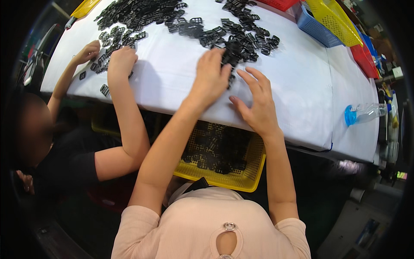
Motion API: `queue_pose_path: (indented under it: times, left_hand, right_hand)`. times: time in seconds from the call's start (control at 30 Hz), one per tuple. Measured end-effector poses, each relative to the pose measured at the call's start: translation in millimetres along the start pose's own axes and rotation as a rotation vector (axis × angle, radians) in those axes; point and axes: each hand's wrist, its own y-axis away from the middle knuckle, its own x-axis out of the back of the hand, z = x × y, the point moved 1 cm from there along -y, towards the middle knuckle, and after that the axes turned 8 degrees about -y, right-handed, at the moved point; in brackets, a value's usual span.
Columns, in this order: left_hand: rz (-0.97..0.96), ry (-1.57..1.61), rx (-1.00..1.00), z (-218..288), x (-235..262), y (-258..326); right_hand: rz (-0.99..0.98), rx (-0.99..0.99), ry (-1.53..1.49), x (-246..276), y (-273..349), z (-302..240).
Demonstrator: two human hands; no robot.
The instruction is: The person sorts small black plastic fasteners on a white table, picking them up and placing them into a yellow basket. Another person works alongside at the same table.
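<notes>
Black plastic strap buckles (248,43) lie in a loose trail on the white-covered table. At the near end of that trail my left hand (209,77) reaches in, its fingers bent against the buckles. Motion blur and the buckles hide its fingertips, so a grip on any one piece cannot be made out. Just right of it, my right hand (258,101) hovers by the table's near edge with fingers spread and nothing in them. Below the edge, in front of my body, a yellow basket (254,183) holds many more of the black buckles.
A larger buckle heap (138,15) covers the far left. Another person's hand (123,60) works among buckles on my left. Stacked blue (317,28) and yellow baskets (332,17) and a red bin (364,58) stand far right, near a clear bottle with blue cap (351,115).
</notes>
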Motion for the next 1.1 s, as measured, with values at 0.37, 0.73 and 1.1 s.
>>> queue_pose_path:
  times: [0.37,0.73,1.1]
  left_hand:
    - [0.086,-0.087,-0.088,18.8,26.4,28.6]
    - [-0.011,-0.351,-0.165,24.7,40.5,48.2]
    - [0.088,-0.282,-0.183,44.1,20.6,24.9]
  right_hand:
    - [0.192,-0.192,0.464,61.3,13.7,54.2]
    - [-0.041,0.030,0.317,19.6,-6.6,20.0]
    - [-0.167,-0.457,0.127,56.2,3.1,24.1]
